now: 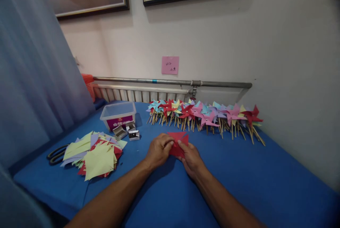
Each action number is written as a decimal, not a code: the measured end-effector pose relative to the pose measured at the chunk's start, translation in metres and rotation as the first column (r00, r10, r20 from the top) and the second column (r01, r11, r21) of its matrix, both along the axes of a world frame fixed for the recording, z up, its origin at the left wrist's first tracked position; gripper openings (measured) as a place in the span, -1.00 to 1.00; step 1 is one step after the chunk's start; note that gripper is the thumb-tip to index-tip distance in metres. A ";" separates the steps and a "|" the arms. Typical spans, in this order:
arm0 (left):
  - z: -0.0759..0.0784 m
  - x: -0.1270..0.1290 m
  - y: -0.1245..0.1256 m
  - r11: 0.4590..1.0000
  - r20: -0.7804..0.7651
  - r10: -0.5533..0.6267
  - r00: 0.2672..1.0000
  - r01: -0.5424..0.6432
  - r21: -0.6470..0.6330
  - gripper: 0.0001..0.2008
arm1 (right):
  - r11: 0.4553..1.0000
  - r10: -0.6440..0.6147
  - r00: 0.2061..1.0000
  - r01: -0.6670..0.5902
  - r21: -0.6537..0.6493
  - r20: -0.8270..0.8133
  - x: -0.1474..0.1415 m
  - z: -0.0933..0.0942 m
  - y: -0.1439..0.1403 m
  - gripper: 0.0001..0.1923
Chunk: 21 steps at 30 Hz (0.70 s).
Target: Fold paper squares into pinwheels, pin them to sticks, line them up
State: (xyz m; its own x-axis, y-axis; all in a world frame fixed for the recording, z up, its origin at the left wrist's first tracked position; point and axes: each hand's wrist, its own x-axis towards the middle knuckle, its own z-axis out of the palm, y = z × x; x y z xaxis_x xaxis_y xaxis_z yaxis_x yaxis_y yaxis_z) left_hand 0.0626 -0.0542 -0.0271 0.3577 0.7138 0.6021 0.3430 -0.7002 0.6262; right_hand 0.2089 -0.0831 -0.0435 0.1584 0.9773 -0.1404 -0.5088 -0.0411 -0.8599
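Both hands meet at a red paper square (178,136) with slits cut in from its corners, held above the blue-covered table. My left hand (159,150) pinches its left side, fingers curled and thumb on top. On the right, my right hand (190,156) grips the paper with the thumb over its face and the fingers underneath. Whether a pin is between the left fingertips I cannot make out. To the left lies a pile of cut paper squares (99,160) in yellow, red, lilac and green.
Scissors (56,155) lie partly under the paper pile. Small open boxes (134,135) stand before a clear plastic tub (118,109). Many finished pinwheels (208,116) on sticks line the back right. Behind run a metal pipe (170,81) and wall; a blue curtain (39,61) hangs left.
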 end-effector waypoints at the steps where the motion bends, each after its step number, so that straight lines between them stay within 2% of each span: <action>1: -0.001 0.000 0.001 1.000 0.025 0.028 0.999 -0.027 -0.014 -0.81 | 1.000 0.006 1.000 -0.006 0.000 -0.003 0.000 0.000 0.000 -0.63; 6: 0.001 0.001 0.002 0.982 0.090 0.154 0.984 -0.142 -0.124 -0.88 | 0.999 0.038 0.999 -0.038 0.023 -0.018 -0.003 -0.002 0.000 -0.59; 9: 0.008 -0.001 0.000 0.973 0.122 0.154 0.980 -0.129 -0.190 -0.84 | 0.999 0.012 1.000 -0.011 0.041 -0.021 -0.003 -0.002 0.001 -0.59; 11: 0.010 -0.003 -0.001 0.977 0.132 0.124 0.983 -0.098 -0.191 -0.80 | 0.999 -0.012 1.000 0.013 0.047 -0.029 -0.001 -0.002 0.002 -0.59; 14: 0.009 -0.004 0.000 0.988 0.111 0.096 0.989 -0.081 -0.134 -0.79 | 0.998 -0.031 0.999 0.034 0.051 -0.042 0.000 -0.002 0.003 -0.60; 21: -0.002 -0.001 0.000 0.994 -0.006 0.013 1.000 -0.013 0.106 -0.80 | 0.999 -0.028 0.998 0.029 0.034 -0.055 -0.003 0.000 0.001 -0.58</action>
State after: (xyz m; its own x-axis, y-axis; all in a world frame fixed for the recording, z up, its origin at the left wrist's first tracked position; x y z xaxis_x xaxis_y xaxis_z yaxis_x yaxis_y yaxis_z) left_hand 0.0613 -0.0545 -0.0289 0.3531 0.6505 0.6725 0.3563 -0.7581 0.5462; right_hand 0.2059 -0.0819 -0.0435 0.1793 0.9770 -0.1151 -0.5554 0.0039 -0.8316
